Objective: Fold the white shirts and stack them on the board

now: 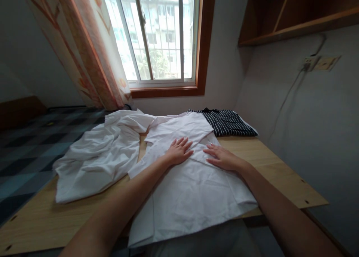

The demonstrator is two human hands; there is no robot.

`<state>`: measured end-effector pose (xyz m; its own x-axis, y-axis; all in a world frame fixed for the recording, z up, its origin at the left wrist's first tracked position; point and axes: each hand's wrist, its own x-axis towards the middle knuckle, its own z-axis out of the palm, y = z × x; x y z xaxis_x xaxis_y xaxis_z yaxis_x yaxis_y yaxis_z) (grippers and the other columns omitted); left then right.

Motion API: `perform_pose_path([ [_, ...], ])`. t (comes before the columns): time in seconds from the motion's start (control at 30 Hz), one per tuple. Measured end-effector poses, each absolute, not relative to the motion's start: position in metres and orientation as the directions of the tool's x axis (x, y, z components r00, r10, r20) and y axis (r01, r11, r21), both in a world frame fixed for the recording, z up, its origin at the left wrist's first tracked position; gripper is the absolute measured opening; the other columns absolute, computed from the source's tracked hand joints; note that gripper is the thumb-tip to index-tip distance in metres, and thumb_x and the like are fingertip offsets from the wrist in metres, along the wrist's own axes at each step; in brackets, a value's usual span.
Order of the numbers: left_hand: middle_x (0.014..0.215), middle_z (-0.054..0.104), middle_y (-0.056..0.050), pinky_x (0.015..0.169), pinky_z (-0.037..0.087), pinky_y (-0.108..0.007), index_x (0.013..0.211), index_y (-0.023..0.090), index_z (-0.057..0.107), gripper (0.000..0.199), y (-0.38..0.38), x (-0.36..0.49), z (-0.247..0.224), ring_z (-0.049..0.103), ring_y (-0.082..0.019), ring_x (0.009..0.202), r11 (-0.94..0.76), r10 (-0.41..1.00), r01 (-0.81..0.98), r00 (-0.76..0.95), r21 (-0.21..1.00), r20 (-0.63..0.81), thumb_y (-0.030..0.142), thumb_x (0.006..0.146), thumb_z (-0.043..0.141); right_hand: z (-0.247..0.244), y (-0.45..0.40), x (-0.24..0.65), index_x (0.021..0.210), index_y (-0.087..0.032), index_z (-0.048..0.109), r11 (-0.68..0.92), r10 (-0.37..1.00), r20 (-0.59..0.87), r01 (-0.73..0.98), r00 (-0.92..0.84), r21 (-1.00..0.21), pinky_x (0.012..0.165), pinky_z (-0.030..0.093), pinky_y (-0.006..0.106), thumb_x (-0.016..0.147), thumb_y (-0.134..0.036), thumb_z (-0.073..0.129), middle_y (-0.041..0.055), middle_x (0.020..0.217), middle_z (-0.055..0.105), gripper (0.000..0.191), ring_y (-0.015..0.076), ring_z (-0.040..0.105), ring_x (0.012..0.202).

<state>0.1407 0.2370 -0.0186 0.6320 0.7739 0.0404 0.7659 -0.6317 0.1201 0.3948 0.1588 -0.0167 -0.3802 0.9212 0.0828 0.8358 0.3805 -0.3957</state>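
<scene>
A white shirt (193, 197) lies spread over the wooden board, its lower hem hanging a little past the front edge. Its sides look folded inward, and creases run across the middle. Flat on the shirt rests my left hand (180, 151), fingers stretched out and apart. Just to the right, my right hand (223, 157) also lies on the fabric with its fingers extended. Neither hand grips anything. Left of the shirt is a crumpled white garment (103, 156), touching or close to its upper edge. Behind on the right sits a folded black-and-white striped garment (228, 123).
The wooden board (280, 182) reaches toward the wall on the right. A bed with a dark checked cover (22, 152) is at the left. Ahead are a window (159, 36) and a patterned curtain (92, 44). A shelf (297, 29) and a plugged-in cord (287, 96) are on the right.
</scene>
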Motion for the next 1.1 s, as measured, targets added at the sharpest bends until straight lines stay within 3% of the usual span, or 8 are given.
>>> perform_pose_path([
  [0.2, 0.165, 0.023, -0.010, 0.122, 0.013, -0.057, 0.155, 0.029, 0.035, 0.066, 0.225, 0.147, -0.018, 0.017, -0.030, 0.154, -0.657, 0.750, 0.741, 0.662, 0.140, 0.019, 0.063, 0.099, 0.029, -0.002, 0.154, 0.412, 0.123, -0.024, 0.072, 0.370, 0.923, 0.113, 0.762, -0.369, -0.532, 0.115, 0.036, 0.041, 0.091, -0.038, 0.060, 0.0089, 0.143, 0.059, 0.037, 0.0259, 0.053, 0.134],
  [0.33, 0.160, 0.037, -0.011, 0.121, 0.014, -0.059, 0.149, 0.027, 0.045, 0.054, 0.209, 0.145, -0.004, 0.028, -0.031, 0.150, -0.684, 0.728, 0.727, 0.677, 0.061, 0.102, 0.050, 0.102, 0.035, -0.001, 0.156, 0.418, 0.119, -0.022, 0.074, 0.398, 0.906, 0.110, 0.736, -0.408, -0.547, 0.115, 0.037, 0.040, 0.091, -0.037, 0.059, 0.0102, 0.143, 0.059, 0.035, 0.0253, 0.055, 0.132],
  [0.47, 0.144, 0.057, -0.009, 0.115, 0.035, -0.048, 0.142, 0.027, 0.054, 0.046, 0.186, 0.147, 0.030, 0.052, -0.027, 0.133, -0.747, 0.648, 0.661, 0.703, 0.067, 0.293, 0.044, 0.099, 0.044, -0.005, 0.157, 0.417, 0.122, -0.026, 0.073, 0.420, 0.899, 0.117, 0.750, -0.423, -0.511, 0.117, 0.032, 0.045, 0.089, -0.037, 0.062, 0.0091, 0.145, 0.057, 0.037, 0.0271, 0.049, 0.137],
  [0.6, 0.129, 0.068, -0.007, 0.104, 0.048, -0.039, 0.134, 0.028, 0.061, 0.041, 0.171, 0.142, 0.044, 0.062, -0.023, 0.118, -0.751, 0.645, 0.649, 0.685, 0.118, 0.340, 0.041, 0.099, 0.044, -0.007, 0.154, 0.404, 0.128, -0.029, 0.069, 0.458, 0.882, 0.121, 0.769, -0.455, -0.446, 0.120, 0.023, 0.052, 0.086, -0.037, 0.067, 0.0090, 0.151, 0.051, 0.043, 0.0304, 0.033, 0.148],
  [0.8, 0.158, 0.041, -0.013, 0.120, 0.028, -0.053, 0.150, 0.022, 0.045, 0.056, 0.163, 0.111, -0.005, 0.034, -0.033, 0.147, -0.598, 0.795, 0.798, 0.579, 0.073, 0.179, 0.046, 0.099, 0.041, -0.013, 0.154, 0.398, 0.135, -0.028, 0.064, 0.499, 0.848, 0.120, 0.702, -0.516, -0.507, 0.120, 0.027, 0.048, 0.090, -0.041, 0.063, 0.0104, 0.156, 0.043, 0.047, 0.0283, 0.037, 0.145],
  [0.9, 0.161, 0.034, -0.011, 0.123, 0.021, -0.051, 0.153, 0.022, 0.041, 0.059, 0.161, 0.098, -0.020, 0.026, -0.030, 0.151, -0.601, 0.799, 0.794, 0.596, 0.085, 0.078, 0.050, 0.101, 0.035, -0.017, 0.158, 0.401, 0.134, -0.027, 0.065, 0.506, 0.842, 0.128, 0.686, -0.524, -0.522, 0.120, 0.027, 0.049, 0.089, -0.046, 0.064, 0.0111, 0.156, 0.043, 0.049, 0.0303, 0.038, 0.145],
  [1.1, 0.163, 0.028, -0.009, 0.124, 0.016, -0.049, 0.154, 0.025, 0.038, 0.059, 0.158, 0.081, -0.007, 0.022, -0.027, 0.152, -0.638, 0.767, 0.759, 0.641, 0.131, 0.022, 0.051, 0.101, 0.035, -0.008, 0.151, 0.403, 0.133, -0.029, 0.066, 0.516, 0.809, 0.063, 0.655, -0.584, -0.552, 0.118, 0.030, 0.047, 0.087, -0.049, 0.065, 0.0091, 0.156, 0.043, 0.050, 0.0310, 0.041, 0.143],
])
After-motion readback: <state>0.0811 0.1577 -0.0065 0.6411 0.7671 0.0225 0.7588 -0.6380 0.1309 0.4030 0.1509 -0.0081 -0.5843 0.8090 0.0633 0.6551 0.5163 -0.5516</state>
